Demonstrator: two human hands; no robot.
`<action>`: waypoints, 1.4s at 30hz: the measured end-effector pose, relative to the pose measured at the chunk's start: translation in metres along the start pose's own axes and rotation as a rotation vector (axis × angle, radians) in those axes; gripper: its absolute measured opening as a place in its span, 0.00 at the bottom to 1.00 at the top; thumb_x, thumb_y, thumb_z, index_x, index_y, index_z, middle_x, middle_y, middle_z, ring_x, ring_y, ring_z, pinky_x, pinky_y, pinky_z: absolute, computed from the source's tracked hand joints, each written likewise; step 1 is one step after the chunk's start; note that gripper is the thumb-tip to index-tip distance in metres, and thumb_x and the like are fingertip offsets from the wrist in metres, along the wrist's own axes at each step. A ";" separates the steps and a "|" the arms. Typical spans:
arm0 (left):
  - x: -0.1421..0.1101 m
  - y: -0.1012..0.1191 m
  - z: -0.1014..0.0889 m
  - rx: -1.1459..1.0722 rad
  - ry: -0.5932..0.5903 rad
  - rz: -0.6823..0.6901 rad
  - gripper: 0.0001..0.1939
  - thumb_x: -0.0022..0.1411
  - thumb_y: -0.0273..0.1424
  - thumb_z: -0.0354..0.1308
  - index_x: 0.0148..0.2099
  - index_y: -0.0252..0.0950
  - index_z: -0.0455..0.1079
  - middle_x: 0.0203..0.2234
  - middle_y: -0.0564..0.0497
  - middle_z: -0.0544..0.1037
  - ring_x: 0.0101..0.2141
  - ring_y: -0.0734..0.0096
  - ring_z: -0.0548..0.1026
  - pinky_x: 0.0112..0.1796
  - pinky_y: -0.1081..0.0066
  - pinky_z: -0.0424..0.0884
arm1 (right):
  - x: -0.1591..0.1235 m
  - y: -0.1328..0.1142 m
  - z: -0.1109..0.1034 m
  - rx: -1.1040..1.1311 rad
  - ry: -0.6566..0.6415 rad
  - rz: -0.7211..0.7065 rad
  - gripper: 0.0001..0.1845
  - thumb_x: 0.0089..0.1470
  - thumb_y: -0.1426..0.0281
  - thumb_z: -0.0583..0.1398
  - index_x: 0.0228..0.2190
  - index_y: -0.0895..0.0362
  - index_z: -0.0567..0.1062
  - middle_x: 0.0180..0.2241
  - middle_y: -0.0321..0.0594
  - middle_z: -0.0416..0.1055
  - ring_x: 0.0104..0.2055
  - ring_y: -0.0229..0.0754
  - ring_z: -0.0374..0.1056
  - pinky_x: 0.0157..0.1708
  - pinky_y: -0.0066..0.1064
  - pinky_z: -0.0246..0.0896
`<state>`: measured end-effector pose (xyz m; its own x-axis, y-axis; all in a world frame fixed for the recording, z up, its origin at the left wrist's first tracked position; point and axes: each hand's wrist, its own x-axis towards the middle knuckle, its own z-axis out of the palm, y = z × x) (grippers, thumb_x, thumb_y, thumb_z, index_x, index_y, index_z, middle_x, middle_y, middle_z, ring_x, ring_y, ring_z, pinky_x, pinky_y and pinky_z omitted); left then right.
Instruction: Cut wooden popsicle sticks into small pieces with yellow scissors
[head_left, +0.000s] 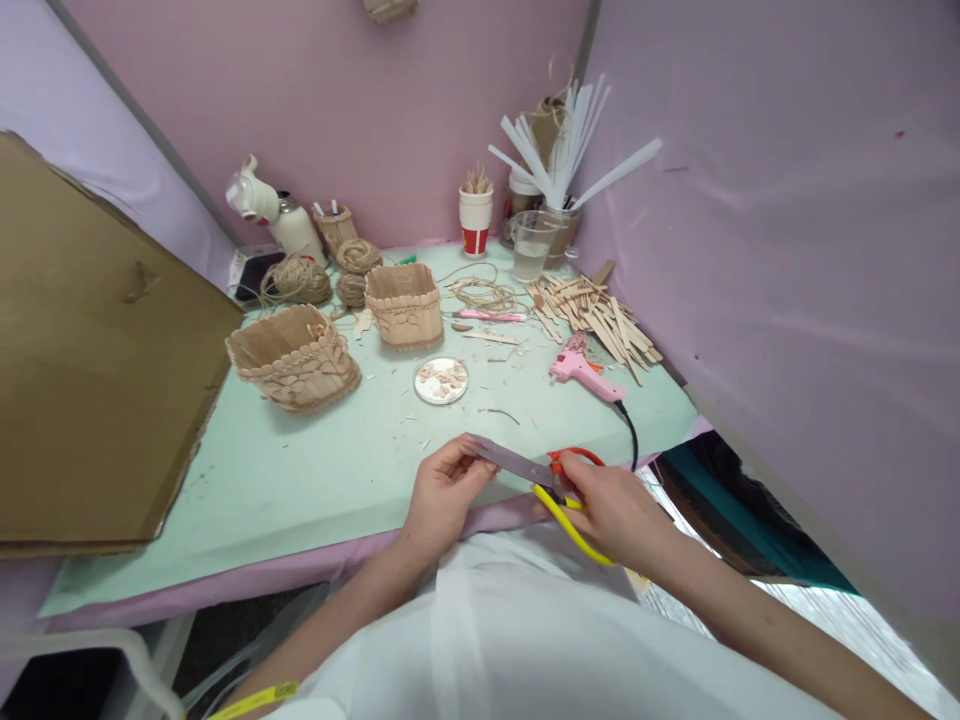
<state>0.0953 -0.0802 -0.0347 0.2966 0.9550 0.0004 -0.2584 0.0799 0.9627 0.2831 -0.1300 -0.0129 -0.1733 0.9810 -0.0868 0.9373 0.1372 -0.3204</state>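
Note:
My right hand [619, 510] grips a pair of scissors [517, 462] by its handles, one loop red and the other yellow. The blades point left over the table's front edge and look close together. At their tips, my left hand [444, 500] is closed in a pinch; whatever small thing it holds there is hidden by the fingers and blade. Just beyond the hands lies a small round dish [441, 381] with light wood scraps in it. A pink glue gun [586, 372] rests on the table to the right, its black cord running toward the front edge.
Two wooden baskets [405, 308] [296, 358] stand left of centre, near balls of twine [298, 278]. Wooden sticks [600, 315] are piled at right. Behind are a plastic cup of liquid [531, 250], a red-white cup [475, 222] and white glue sticks [562, 150]. Cardboard [90, 350] blocks the left.

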 end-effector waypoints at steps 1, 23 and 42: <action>0.000 0.001 0.001 -0.009 -0.007 -0.014 0.04 0.52 0.23 0.55 0.30 0.35 0.71 0.28 0.53 0.71 0.30 0.76 0.68 0.33 0.75 0.64 | 0.000 0.001 0.001 0.025 -0.002 0.004 0.13 0.52 0.57 0.52 0.26 0.53 0.58 0.17 0.29 0.61 0.17 0.37 0.57 0.18 0.25 0.38; 0.000 0.015 0.010 -0.205 -0.052 -0.431 0.11 0.47 0.34 0.63 0.30 0.31 0.73 0.20 0.52 0.71 0.22 0.80 0.65 0.27 0.78 0.61 | 0.028 -0.024 0.005 1.029 0.262 -0.027 0.14 0.48 0.62 0.60 0.26 0.54 0.60 0.29 0.34 0.68 0.21 0.32 0.49 0.22 0.27 0.52; 0.001 0.015 0.011 -0.245 -0.034 -0.456 0.09 0.47 0.32 0.63 0.29 0.30 0.72 0.20 0.53 0.71 0.21 0.82 0.64 0.25 0.80 0.61 | 0.028 -0.024 0.010 1.010 0.249 -0.014 0.14 0.47 0.62 0.61 0.27 0.54 0.59 0.28 0.33 0.65 0.22 0.32 0.52 0.21 0.25 0.52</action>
<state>0.1017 -0.0809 -0.0173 0.4578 0.7981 -0.3917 -0.3022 0.5540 0.7757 0.2522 -0.1069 -0.0170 -0.0072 0.9965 0.0833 0.2262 0.0828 -0.9706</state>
